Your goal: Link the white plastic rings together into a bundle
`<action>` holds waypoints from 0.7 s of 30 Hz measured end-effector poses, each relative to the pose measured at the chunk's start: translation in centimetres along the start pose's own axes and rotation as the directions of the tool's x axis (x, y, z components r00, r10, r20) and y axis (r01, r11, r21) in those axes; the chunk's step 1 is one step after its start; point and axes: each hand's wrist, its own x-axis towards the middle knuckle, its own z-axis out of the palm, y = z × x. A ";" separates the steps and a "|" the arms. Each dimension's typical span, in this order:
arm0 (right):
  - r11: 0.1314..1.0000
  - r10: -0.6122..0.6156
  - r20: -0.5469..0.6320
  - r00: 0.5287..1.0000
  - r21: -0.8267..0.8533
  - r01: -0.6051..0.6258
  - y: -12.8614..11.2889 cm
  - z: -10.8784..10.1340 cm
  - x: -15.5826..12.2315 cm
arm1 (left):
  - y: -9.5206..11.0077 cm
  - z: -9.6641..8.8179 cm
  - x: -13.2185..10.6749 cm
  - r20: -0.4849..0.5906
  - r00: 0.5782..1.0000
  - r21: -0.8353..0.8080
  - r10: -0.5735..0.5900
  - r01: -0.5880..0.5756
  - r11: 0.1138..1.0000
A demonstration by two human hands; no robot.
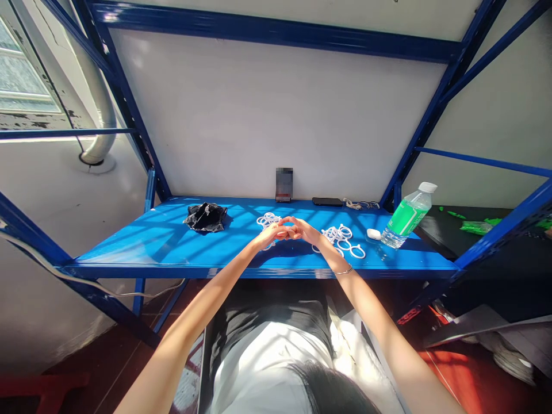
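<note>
My left hand [271,234] and my right hand [304,230] meet over the middle of the blue shelf [150,244], fingertips pinched together. What they pinch is too small to make out. A small pile of white rings [267,219] lies just behind my left hand. A larger scatter of white rings [342,238] lies to the right of my right hand. A thin bracelet circles my right wrist.
A crumpled black bag [206,217] lies at the left. A phone stand [284,184], a dark phone [326,202] and a cable sit at the back wall. A white earbud case [373,234] and a tilted green-labelled water bottle [407,217] stand at the right.
</note>
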 end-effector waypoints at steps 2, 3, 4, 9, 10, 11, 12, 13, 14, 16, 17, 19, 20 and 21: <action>1.000 -0.009 0.000 1.000 -0.001 0.009 0.3 -0.2 0.1 | -0.2 -0.1 0.0 -0.010 1.000 -0.027 -0.016 0.016 1.000; 1.000 -0.009 -0.003 1.000 -0.006 0.009 0.5 -0.3 0.1 | -0.2 -0.1 -0.1 -0.017 0.999 -0.035 -0.027 0.027 0.999; 1.000 -0.008 -0.004 1.000 -0.015 0.008 0.6 -0.4 0.2 | -0.2 -0.1 -0.1 -0.021 0.999 -0.040 -0.039 0.038 0.998; 0.997 0.000 0.021 1.000 -0.077 0.001 1.1 -0.4 0.3 | 0.4 0.2 -0.2 -0.011 0.999 -0.049 -0.051 0.050 0.998; 0.997 0.000 0.024 1.000 -0.082 0.002 1.1 -0.4 0.4 | 0.5 0.3 -0.2 -0.015 0.999 -0.053 -0.047 0.046 0.998; 0.996 -0.003 0.028 1.000 -0.085 0.005 1.0 -0.3 0.4 | 0.7 0.3 -0.3 -0.019 0.999 -0.057 -0.045 0.044 0.997; 0.996 -0.007 0.032 0.999 -0.085 0.010 1.0 -0.3 0.5 | 0.8 0.4 -0.3 -0.024 0.999 -0.060 -0.043 0.041 0.997; 0.996 -0.011 0.034 0.999 -0.086 0.014 1.0 -0.2 0.5 | 0.9 0.5 -0.3 -0.027 0.999 -0.062 -0.041 0.040 0.997; 0.996 -0.010 0.032 0.999 -0.088 0.013 1.0 -0.2 0.6 | 1.0 0.5 -0.4 -0.031 0.999 -0.063 -0.041 0.039 0.997; 0.996 0.008 0.018 1.000 -0.094 -0.006 0.9 -0.1 0.6 | 1.1 0.5 -0.4 -0.038 0.998 -0.061 -0.045 0.042 0.997; 0.995 0.020 0.008 1.000 -0.094 -0.019 0.9 -0.1 0.6 | 1.0 0.5 -0.4 -0.043 0.998 -0.059 -0.047 0.044 0.997; 0.997 0.030 -0.007 1.000 -0.074 -0.030 0.7 -0.1 0.6 | 1.0 0.5 -0.4 -0.058 0.998 -0.054 -0.039 0.036 0.998; 0.998 0.025 -0.010 1.000 -0.057 -0.025 0.6 -0.1 0.5 | 1.0 0.5 -0.3 -0.067 0.997 -0.050 -0.031 0.028 0.998; 0.999 0.017 -0.011 1.000 -0.040 -0.018 0.5 -0.1 0.4 | 0.9 0.5 -0.3 -0.080 0.997 -0.044 -0.022 0.019 0.999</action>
